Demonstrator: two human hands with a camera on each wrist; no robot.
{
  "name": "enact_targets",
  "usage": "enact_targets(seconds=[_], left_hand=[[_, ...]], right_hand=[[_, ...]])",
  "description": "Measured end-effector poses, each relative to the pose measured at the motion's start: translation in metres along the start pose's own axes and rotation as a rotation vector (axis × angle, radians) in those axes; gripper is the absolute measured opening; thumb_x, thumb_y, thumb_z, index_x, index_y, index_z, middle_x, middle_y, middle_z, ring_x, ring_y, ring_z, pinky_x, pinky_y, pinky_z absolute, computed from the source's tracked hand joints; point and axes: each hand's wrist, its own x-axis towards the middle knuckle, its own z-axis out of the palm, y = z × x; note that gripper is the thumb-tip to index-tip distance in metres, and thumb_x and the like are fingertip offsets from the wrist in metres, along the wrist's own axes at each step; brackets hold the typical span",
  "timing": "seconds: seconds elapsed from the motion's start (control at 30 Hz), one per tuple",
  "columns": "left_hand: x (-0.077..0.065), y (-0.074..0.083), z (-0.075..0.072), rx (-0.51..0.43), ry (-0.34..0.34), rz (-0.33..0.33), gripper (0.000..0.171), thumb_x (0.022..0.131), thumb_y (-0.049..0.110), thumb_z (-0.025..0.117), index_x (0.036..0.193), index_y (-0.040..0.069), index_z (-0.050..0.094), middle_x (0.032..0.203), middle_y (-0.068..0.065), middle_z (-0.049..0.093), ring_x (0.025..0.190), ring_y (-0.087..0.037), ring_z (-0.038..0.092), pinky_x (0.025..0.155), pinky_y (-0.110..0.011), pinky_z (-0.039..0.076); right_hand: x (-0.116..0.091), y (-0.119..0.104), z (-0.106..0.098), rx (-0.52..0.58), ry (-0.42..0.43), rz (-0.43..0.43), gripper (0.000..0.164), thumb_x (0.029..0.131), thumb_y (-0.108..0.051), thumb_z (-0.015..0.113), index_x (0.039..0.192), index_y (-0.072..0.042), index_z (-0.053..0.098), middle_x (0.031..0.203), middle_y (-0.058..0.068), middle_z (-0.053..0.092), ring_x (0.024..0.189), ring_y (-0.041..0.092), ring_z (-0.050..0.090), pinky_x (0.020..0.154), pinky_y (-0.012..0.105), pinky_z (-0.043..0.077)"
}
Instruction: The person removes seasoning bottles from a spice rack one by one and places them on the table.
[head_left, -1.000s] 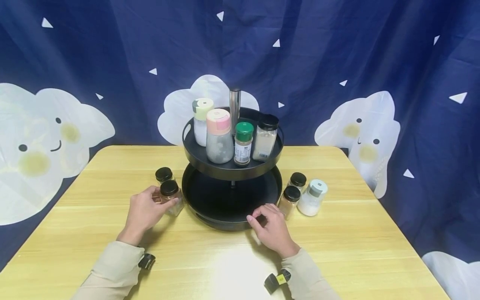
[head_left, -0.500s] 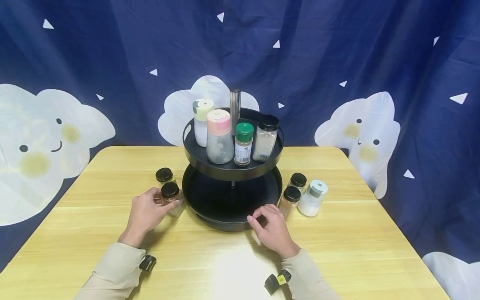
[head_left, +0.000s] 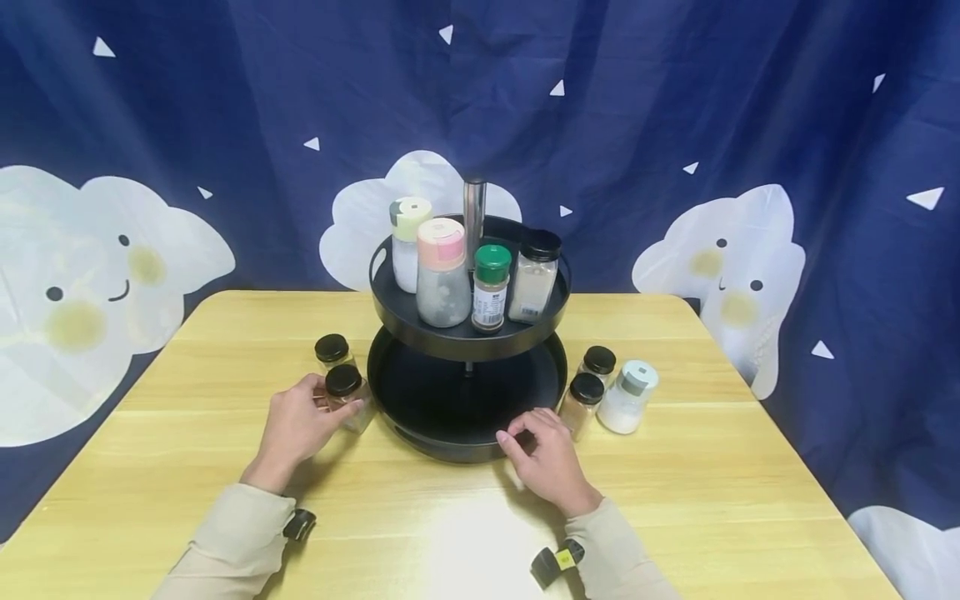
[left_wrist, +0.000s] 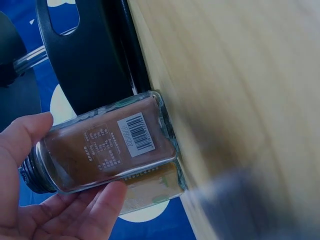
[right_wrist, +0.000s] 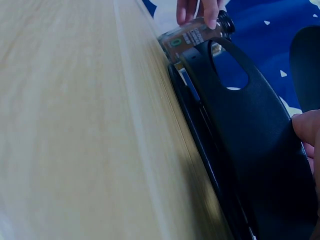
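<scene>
My left hand [head_left: 295,429] grips a square glass spice jar [left_wrist: 105,142] of brown powder with a black lid, thumb on one side and fingers on the other. It stands upright on the table, right beside the lower tier of a black two-tier spice rack [head_left: 435,450]. A second black-lidded jar [head_left: 332,348] is close behind it, partly hidden. At the rack's front right, my right hand [head_left: 546,458] pinches the lower tier's rim, the thumb outside and the fingertips mostly hidden behind it in the right wrist view.
The upper tier holds a yellow-capped shaker [head_left: 406,258], a pink-capped shaker [head_left: 443,287], a green-capped jar [head_left: 491,292] and a black-capped jar [head_left: 534,283]. Right of the rack stand two black-lidded jars [head_left: 581,408] and a white shaker [head_left: 626,404]. A blue curtain [head_left: 600,125] hangs behind the table.
The lid of the jar in my left hand sits very slightly lower than a second ago. My right hand and the rack have not visibly moved.
</scene>
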Motion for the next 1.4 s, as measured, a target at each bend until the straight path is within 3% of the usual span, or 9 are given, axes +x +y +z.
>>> enact_targets(seconds=[0.47,0.7,0.87,1.0,1.17,1.3,1.4], left_hand=[[-0.002,0.000,-0.005,0.015,-0.036,-0.009,0.051,0.079,0.042,0.074,0.100,-0.002,0.058,0.092,-0.019,0.070,0.086,-0.033,0.063,0.073,-0.048,0.050],[0.001,0.004,-0.008,0.015,-0.074,0.018,0.053,0.079,0.044,0.074,0.101,-0.002,0.059,0.099,-0.024,0.069,0.092,-0.038,0.062,0.077,-0.051,0.051],[0.003,0.004,-0.016,-0.009,-0.125,-0.006,0.069,0.078,0.044,0.074,0.119,-0.007,0.053,0.113,-0.028,0.065,0.102,-0.042,0.060,0.084,-0.054,0.051],[0.004,0.006,-0.028,-0.022,-0.116,-0.002,0.082,0.078,0.048,0.073,0.128,-0.011,0.046,0.118,-0.031,0.061,0.103,-0.044,0.060,0.086,-0.055,0.052],[0.005,0.018,-0.043,-0.061,-0.005,0.021,0.078,0.079,0.049,0.072,0.128,-0.008,0.047,0.117,-0.031,0.061,0.100,-0.046,0.061,0.085,-0.055,0.052],[0.008,0.033,-0.047,-0.086,0.205,0.094,0.059,0.079,0.038,0.075,0.118,-0.003,0.057,0.110,-0.025,0.067,0.095,-0.041,0.063,0.082,-0.052,0.052],[0.011,0.049,-0.048,-0.147,0.366,0.195,0.047,0.075,0.025,0.078,0.109,-0.003,0.062,0.105,-0.022,0.069,0.091,-0.037,0.064,0.079,-0.049,0.052]], right_hand=[[0.001,-0.001,0.004,0.007,-0.004,0.002,0.017,0.073,-0.012,0.076,0.070,-0.015,0.060,0.067,-0.006,0.061,0.072,0.012,0.055,0.064,0.032,0.047],[0.001,-0.002,0.000,0.013,0.016,0.043,0.020,0.071,-0.011,0.078,0.069,-0.015,0.059,0.067,-0.006,0.060,0.069,0.011,0.054,0.059,0.031,0.045],[0.005,-0.007,-0.006,0.049,0.035,0.064,0.019,0.072,-0.008,0.077,0.070,-0.013,0.059,0.068,-0.003,0.062,0.067,0.012,0.058,0.057,0.032,0.049],[0.012,-0.014,-0.016,0.091,0.061,0.079,0.019,0.072,-0.003,0.076,0.071,-0.013,0.060,0.068,-0.002,0.064,0.065,0.014,0.061,0.058,0.035,0.053],[0.027,-0.018,-0.032,0.111,0.096,0.028,0.018,0.072,-0.001,0.076,0.071,-0.010,0.061,0.066,0.003,0.065,0.054,0.017,0.055,0.048,0.027,0.047],[0.041,-0.018,-0.046,0.130,0.141,-0.006,0.016,0.071,0.000,0.076,0.072,-0.008,0.063,0.065,0.006,0.065,0.045,0.015,0.044,0.041,0.026,0.037],[0.056,-0.019,-0.055,0.137,0.198,-0.028,0.014,0.071,0.001,0.074,0.073,-0.007,0.063,0.065,0.007,0.064,0.045,0.010,0.040,0.042,0.026,0.035]])
